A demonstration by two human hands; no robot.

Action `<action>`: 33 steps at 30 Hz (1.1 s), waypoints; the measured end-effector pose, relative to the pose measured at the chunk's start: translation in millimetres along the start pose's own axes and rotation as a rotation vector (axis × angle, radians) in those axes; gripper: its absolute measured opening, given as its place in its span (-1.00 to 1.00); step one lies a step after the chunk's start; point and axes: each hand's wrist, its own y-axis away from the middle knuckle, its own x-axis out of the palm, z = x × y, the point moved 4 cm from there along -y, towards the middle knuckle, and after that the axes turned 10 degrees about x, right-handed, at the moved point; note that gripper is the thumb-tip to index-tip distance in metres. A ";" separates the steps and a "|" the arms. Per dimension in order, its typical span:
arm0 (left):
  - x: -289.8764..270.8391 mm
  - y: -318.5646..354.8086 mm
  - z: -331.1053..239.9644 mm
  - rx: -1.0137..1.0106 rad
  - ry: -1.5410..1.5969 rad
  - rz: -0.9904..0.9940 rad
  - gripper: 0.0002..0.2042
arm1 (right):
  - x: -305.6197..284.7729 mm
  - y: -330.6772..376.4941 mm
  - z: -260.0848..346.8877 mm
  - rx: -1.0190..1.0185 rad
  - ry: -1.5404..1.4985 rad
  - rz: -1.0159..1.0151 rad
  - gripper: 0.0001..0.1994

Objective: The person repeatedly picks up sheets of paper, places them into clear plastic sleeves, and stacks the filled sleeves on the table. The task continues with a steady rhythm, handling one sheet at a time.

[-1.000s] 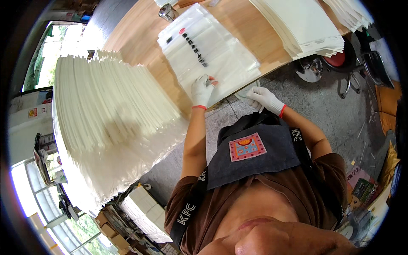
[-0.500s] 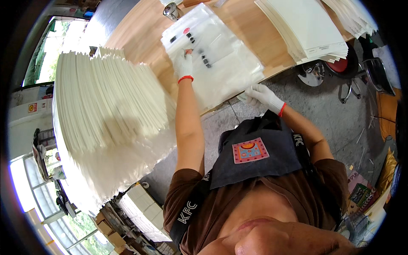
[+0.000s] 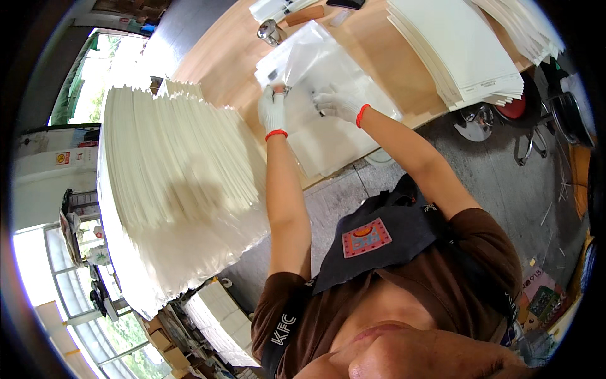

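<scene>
A pile of clear plastic bags [image 3: 341, 136] with dark print lies on the wooden table in front of me. My left hand [image 3: 273, 110], in a white glove with bare fingertips, is at the left side of the pile, its thumb and fingers pinched on the top plastic bag. That bag's film looks lifted and creased toward the far end. On the middle of the pile rests my right hand [image 3: 339, 105], gloved in white with a red cuff. Its fingers are stretched toward the left hand and partly cover the print.
Left of the table stands a tall stack of white sheets [image 3: 180, 170] wrapped in plastic. White boards [image 3: 451, 50] lie at the right table edge. A metal cup-like object [image 3: 271, 33] and a wooden block [image 3: 305, 16] are beyond the bags. Stools [image 3: 476, 123] stand at the right.
My right hand has moved from beside the table's near edge up and left onto the bags. The top bag now looks lifted at my left hand. The view has shifted slightly.
</scene>
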 end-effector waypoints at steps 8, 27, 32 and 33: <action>-3.8 22.9 -39.0 0.378 -0.326 -0.282 -0.84 | -17.1 21.6 16.2 -0.091 0.361 -0.147 -0.77; 114.2 145.5 -38.4 -0.252 0.767 0.638 -0.87 | -67.9 140.1 -6.2 -0.517 1.119 -0.468 -0.60; 86.1 126.1 -39.2 -0.179 0.830 0.249 -0.88 | -76.2 153.3 7.5 -0.318 1.352 -0.495 -0.51; 80.7 119.5 -34.8 -0.309 1.134 0.189 -0.87 | -90.2 156.2 7.3 -0.289 1.494 -0.569 -0.51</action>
